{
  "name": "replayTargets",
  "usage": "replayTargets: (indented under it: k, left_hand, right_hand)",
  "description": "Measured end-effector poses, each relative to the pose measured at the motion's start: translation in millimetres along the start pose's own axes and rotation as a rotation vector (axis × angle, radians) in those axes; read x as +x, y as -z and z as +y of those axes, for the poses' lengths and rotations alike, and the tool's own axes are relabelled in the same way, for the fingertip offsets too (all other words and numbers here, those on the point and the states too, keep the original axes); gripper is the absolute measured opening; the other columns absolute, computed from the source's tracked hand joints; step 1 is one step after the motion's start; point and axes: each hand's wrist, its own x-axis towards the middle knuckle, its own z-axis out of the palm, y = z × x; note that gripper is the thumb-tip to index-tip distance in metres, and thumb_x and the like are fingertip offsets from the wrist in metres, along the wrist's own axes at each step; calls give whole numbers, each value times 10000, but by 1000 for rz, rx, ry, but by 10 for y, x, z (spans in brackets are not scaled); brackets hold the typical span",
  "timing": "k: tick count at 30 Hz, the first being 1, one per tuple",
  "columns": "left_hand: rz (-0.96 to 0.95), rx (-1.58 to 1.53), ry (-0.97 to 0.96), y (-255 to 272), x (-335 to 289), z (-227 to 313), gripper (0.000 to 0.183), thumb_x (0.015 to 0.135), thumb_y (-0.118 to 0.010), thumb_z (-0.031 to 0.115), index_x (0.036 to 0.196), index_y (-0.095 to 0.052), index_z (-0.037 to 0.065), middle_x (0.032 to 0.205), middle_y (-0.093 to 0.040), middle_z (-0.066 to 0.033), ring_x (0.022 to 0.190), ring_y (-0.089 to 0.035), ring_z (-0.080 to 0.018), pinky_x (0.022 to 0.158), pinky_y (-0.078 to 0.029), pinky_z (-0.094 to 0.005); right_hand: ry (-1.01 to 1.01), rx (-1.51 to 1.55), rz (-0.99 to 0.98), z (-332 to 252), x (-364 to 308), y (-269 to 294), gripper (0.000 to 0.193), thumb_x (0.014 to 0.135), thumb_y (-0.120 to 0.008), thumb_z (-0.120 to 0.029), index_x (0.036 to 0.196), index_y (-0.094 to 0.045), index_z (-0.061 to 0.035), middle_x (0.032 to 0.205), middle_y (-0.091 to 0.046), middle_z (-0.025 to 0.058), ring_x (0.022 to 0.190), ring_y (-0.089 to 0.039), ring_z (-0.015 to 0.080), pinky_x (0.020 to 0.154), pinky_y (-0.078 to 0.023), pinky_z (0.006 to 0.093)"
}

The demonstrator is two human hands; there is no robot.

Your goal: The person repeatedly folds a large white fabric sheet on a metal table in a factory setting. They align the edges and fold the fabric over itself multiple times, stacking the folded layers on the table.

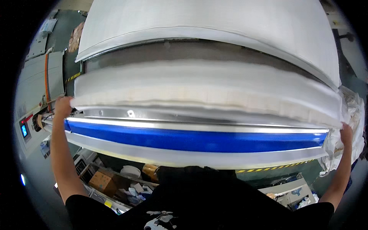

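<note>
A wide white sheet of cloth-like material stretches between my two hands, blurred by motion. At its near left corner my left hand is closed on the edge. My right hand grips the near right corner, its fingers partly hidden. Below the sheet lies a grey metal bed, and in front of that runs a long blue strip with a shiny metal border. A larger white sheet covers the far surface, beyond a dark gap.
Crumpled white plastic hangs beside my right hand. A control panel with a lit screen stands at the left. Below the near edge are a cardboard box, a white bucket and a grey frame. Yellow-black tape marks the floor.
</note>
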Motion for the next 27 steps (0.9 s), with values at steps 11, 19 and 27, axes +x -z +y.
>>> replayTargets:
  k: [11,19,27]
  left_hand:
    - [-594,226,-241,-1076,-685,932,291,779,-546,106,1040,-675,120,1184,-614,-85,1150,-547,-253,1047,-317,-491]
    - [-556,192,-158,-1449,-548,1032,288,805,-614,237,1045,-673,89,1182,-618,-93,1114,-573,-263,973,-362,-512]
    - [-261,-187,548,-1151,-561,505,279,854,-514,178,1083,-641,82,1084,-649,-134,1075,-592,-299,859,-479,-428]
  right_hand:
    - [105,-204,-537,-1388,-753,-377,146,754,-546,-140,832,-653,-78,871,-653,129,836,-617,322,772,-494,424]
    - [-11,-135,-438,-1194,-806,-1057,164,777,-525,-151,758,-666,-70,832,-656,139,819,-630,331,734,-507,439]
    - [199,-70,-342,-797,-1151,-1646,131,742,-524,-110,693,-615,-29,750,-598,174,773,-578,359,731,-449,477]
